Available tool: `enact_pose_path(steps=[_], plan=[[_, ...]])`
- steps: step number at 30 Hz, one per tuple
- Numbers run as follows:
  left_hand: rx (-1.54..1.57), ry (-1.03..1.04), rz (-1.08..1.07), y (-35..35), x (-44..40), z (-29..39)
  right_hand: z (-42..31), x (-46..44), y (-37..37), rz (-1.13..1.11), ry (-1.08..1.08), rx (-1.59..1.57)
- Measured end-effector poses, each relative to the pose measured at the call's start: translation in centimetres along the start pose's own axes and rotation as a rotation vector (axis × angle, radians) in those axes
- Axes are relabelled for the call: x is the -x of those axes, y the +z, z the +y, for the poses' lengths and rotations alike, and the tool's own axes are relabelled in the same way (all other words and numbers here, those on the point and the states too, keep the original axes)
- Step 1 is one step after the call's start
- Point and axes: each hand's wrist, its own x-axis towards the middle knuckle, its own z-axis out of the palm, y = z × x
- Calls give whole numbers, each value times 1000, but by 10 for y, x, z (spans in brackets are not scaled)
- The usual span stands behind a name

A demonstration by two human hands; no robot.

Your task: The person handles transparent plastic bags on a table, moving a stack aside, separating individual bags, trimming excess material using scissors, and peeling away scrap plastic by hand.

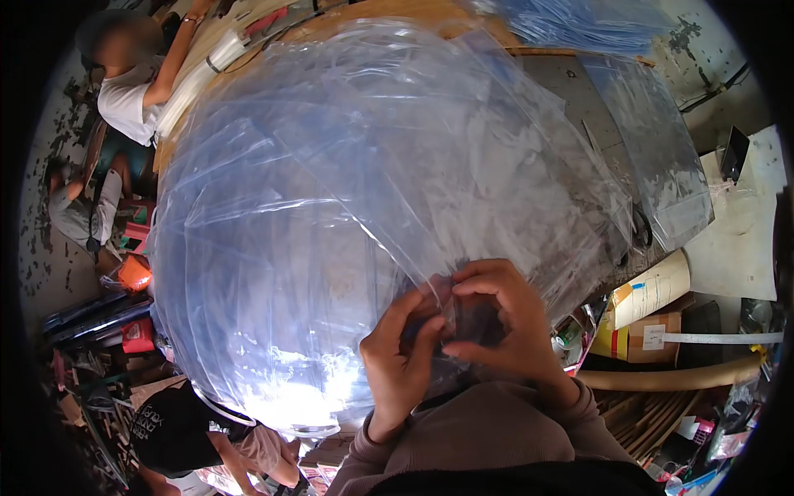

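Note:
A large clear plastic sheet [306, 207] with a bluish sheen spreads over the work surface, wrinkled and in overlapping layers. Close to my body, my left hand [401, 351] has its thumb and fingers curled on the near edge of the plastic. My right hand [513, 322] faces it, its fingertips at the same edge and film bunched inside its curve. The thumb and fingers of my right hand form a C shape. Glare and the see-through film blur exactly where each fingertip presses.
A stack of bluish plastic sheets [579, 25] lies at the back. Another clear sheet [662, 157] hangs at the right, near a cardboard box [649, 337] and a brown tube [674, 378]. Co-workers sit at the left, one in a white shirt [128, 107], another in a black cap [169, 426].

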Motion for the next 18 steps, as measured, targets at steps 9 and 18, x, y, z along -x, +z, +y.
enact_pose_path(steps=[9,18], plan=[[-35,18,31,5,0,3,6,1,-5,-25,61,-163],[-229,168,-75,5,0,3,27,-4,-18,34,180,-667]])
